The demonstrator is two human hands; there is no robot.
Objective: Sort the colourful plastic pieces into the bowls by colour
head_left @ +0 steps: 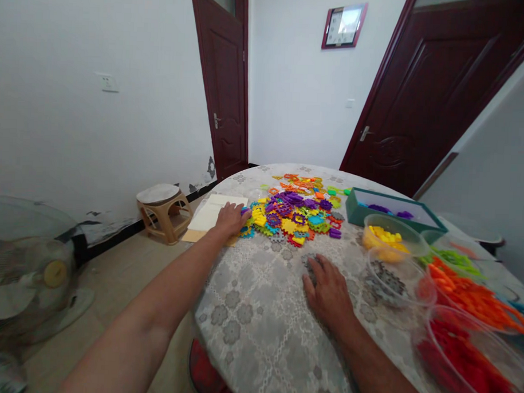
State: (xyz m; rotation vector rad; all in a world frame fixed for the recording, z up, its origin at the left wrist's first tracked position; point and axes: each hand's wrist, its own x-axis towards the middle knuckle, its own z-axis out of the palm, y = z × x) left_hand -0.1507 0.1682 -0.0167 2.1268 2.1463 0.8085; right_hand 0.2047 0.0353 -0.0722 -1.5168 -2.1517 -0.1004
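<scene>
My left hand reaches to the left edge of a heap of coloured plastic gears. Its fingers are bent around a small purple plastic piece, which shows partly at the fingertips. Purple, yellow, orange and blue pieces lie mixed in the heap. Nearer to me, my right hand rests palm down on the tablecloth, thumb and fingers apart. Between thumb and forefinger is a grey toothed shape; I cannot tell whether it is a gear or the cloth's print.
Clear bowls on the right hold yellow pieces, grey gears, orange pieces and red pieces. Behind them is a green box with purple pieces. Cream sheets lie left. A stool and fan stand beyond.
</scene>
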